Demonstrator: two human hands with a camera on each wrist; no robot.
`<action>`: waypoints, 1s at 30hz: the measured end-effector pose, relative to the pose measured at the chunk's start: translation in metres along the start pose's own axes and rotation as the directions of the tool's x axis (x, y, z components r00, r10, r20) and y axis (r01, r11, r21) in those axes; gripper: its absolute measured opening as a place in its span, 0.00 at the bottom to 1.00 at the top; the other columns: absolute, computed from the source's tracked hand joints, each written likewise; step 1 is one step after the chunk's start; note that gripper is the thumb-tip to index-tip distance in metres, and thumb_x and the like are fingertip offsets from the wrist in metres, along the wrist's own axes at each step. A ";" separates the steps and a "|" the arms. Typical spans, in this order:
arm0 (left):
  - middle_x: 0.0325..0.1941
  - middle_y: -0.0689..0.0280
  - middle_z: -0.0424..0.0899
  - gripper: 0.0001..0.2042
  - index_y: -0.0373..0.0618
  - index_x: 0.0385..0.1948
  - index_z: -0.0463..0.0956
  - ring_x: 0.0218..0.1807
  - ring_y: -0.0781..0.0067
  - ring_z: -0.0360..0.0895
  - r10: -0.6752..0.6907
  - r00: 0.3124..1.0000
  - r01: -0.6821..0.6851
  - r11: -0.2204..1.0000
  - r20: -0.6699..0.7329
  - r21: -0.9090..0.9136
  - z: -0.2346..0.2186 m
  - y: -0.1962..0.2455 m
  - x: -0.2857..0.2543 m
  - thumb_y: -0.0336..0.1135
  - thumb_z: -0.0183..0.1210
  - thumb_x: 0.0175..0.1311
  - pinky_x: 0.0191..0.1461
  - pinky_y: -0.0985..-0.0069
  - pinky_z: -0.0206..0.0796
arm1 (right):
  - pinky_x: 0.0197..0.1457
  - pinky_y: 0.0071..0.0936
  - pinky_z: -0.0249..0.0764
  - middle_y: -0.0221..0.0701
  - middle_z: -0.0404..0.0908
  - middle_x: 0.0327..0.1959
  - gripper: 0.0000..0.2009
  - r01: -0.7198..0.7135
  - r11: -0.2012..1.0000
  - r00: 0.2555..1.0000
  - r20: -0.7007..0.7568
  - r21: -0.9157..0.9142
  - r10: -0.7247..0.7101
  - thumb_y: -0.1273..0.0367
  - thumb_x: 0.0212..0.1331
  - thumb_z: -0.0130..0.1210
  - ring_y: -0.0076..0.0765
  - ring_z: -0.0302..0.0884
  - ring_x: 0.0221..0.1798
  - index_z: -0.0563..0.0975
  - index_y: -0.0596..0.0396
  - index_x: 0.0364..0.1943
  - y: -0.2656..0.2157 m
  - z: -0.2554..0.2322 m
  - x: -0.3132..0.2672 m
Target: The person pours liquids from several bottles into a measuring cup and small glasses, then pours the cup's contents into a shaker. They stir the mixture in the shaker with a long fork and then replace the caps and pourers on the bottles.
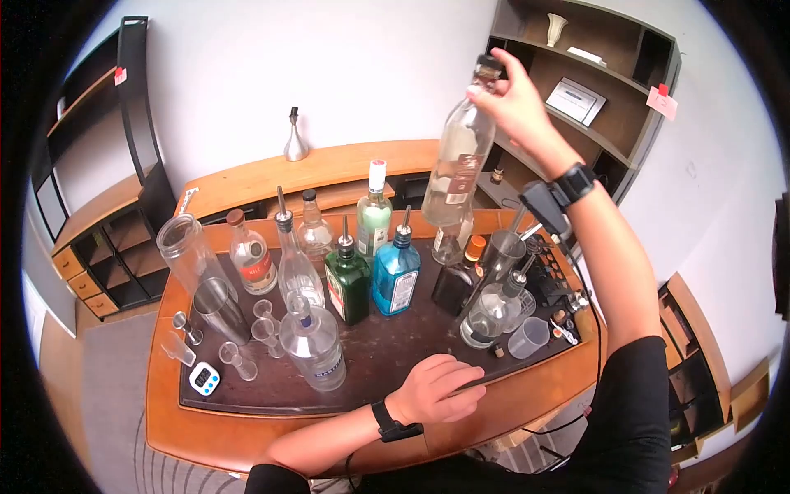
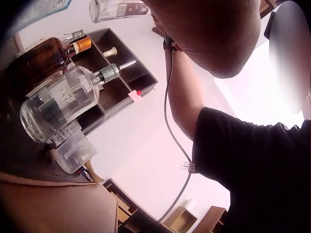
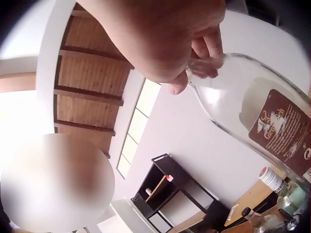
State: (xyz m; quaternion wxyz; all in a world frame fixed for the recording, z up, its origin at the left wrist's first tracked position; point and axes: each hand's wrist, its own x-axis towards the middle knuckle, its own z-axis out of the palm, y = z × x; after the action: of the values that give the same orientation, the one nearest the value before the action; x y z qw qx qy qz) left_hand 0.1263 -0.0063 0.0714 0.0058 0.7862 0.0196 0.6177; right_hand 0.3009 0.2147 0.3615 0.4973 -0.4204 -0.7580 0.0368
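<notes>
My right hand [image 1: 520, 103] grips a clear glass bottle [image 1: 462, 156] by its neck, high above the back right of the table. The bottle is tilted, its dark cap [image 1: 489, 62] up at my fingers and its base toward the tabletop. In the right wrist view a brown label [image 3: 282, 128] shows on its side, with pale liquid inside. My left hand [image 1: 436, 389] hovers at the table's front edge with loosely bent fingers, holding nothing I can see. Nearest to it stand a clear bottle with a pourer [image 1: 492, 317] and a frosted plastic cup [image 1: 528, 337].
Several bottles crowd the dark tabletop [image 1: 387, 354], among them a blue bottle [image 1: 397, 276], a green bottle [image 1: 349, 284] and a dark bottle with an orange cap [image 1: 455, 284]. At the left stand a shaker [image 1: 220, 309], small jiggers [image 1: 265, 329] and a white timer [image 1: 204, 379].
</notes>
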 end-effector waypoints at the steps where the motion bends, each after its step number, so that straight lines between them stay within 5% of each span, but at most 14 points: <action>1: 0.48 0.58 0.83 0.19 0.48 0.48 0.74 0.37 0.60 0.84 0.005 1.000 -0.005 1.000 0.004 0.000 0.001 0.000 -0.003 0.29 0.66 0.53 0.39 0.66 0.76 | 0.56 0.31 0.78 0.43 0.86 0.45 0.43 0.004 0.998 1.000 0.005 0.055 -0.005 0.65 0.59 0.69 0.32 0.85 0.49 0.55 0.59 0.74 0.019 0.010 0.006; 4: 0.50 0.58 0.82 0.15 0.49 0.45 0.80 0.42 0.60 0.81 -0.029 0.999 0.029 1.000 0.021 -0.012 0.001 -0.001 -0.005 0.32 0.66 0.54 0.44 0.65 0.76 | 0.59 0.32 0.78 0.41 0.86 0.48 0.42 -0.015 0.999 1.000 -0.010 0.029 0.015 0.66 0.58 0.69 0.34 0.85 0.51 0.56 0.60 0.73 0.054 0.041 0.006; 9: 0.48 0.58 0.83 0.20 0.49 0.50 0.73 0.39 0.60 0.83 -0.018 0.999 0.018 1.000 0.030 -0.009 -0.003 -0.001 0.002 0.30 0.66 0.54 0.40 0.66 0.76 | 0.62 0.29 0.77 0.40 0.82 0.53 0.41 -0.189 0.979 0.981 0.068 0.072 0.184 0.73 0.60 0.66 0.31 0.81 0.55 0.53 0.59 0.75 0.092 0.091 -0.013; 14: 0.49 0.57 0.83 0.19 0.49 0.49 0.75 0.40 0.60 0.83 -0.029 0.999 0.029 1.000 0.014 -0.001 -0.005 -0.003 0.002 0.30 0.67 0.54 0.41 0.65 0.75 | 0.65 0.30 0.74 0.43 0.81 0.58 0.44 -0.271 0.958 0.953 0.115 -0.092 0.281 0.67 0.58 0.69 0.35 0.81 0.59 0.52 0.62 0.74 0.130 0.127 -0.041; 17: 0.50 0.57 0.83 0.19 0.49 0.49 0.75 0.40 0.59 0.83 -0.037 0.999 0.037 0.999 0.015 0.002 -0.005 -0.004 0.001 0.30 0.67 0.55 0.41 0.66 0.75 | 0.63 0.36 0.75 0.45 0.82 0.56 0.39 -0.336 0.924 0.920 0.147 -0.183 0.364 0.65 0.55 0.71 0.43 0.81 0.59 0.63 0.62 0.69 0.132 0.134 -0.048; 22: 0.50 0.56 0.83 0.18 0.49 0.48 0.75 0.40 0.59 0.83 -0.030 1.000 0.030 1.000 0.003 -0.001 -0.004 -0.005 0.002 0.30 0.67 0.55 0.40 0.66 0.75 | 0.57 0.34 0.77 0.41 0.84 0.50 0.27 -0.454 0.871 0.844 0.223 -0.190 0.488 0.65 0.52 0.74 0.40 0.83 0.52 0.75 0.60 0.55 0.133 0.133 -0.047; 25: 0.49 0.56 0.83 0.18 0.48 0.48 0.75 0.40 0.59 0.83 -0.021 1.000 0.021 1.000 0.006 0.000 -0.005 -0.006 0.004 0.31 0.67 0.55 0.40 0.66 0.75 | 0.48 0.30 0.77 0.29 0.85 0.35 0.14 -0.450 0.851 0.800 0.300 -0.271 0.519 0.67 0.50 0.75 0.29 0.82 0.40 0.81 0.55 0.37 0.134 0.131 -0.046; 30: 0.48 0.56 0.83 0.19 0.49 0.50 0.74 0.40 0.59 0.83 -0.030 0.999 0.030 1.000 0.013 0.008 -0.005 -0.006 0.003 0.31 0.67 0.55 0.40 0.65 0.76 | 0.45 0.35 0.79 0.38 0.87 0.36 0.20 -0.467 0.825 0.779 0.294 -0.318 0.554 0.62 0.42 0.79 0.36 0.85 0.40 0.81 0.59 0.34 0.142 0.132 -0.045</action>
State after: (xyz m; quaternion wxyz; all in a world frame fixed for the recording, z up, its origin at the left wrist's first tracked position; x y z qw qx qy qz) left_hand 0.1224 -0.0002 0.0751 0.0123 0.7899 0.0339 0.6122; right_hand 0.2896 0.3236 0.1947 0.2633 -0.6500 -0.6939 0.1634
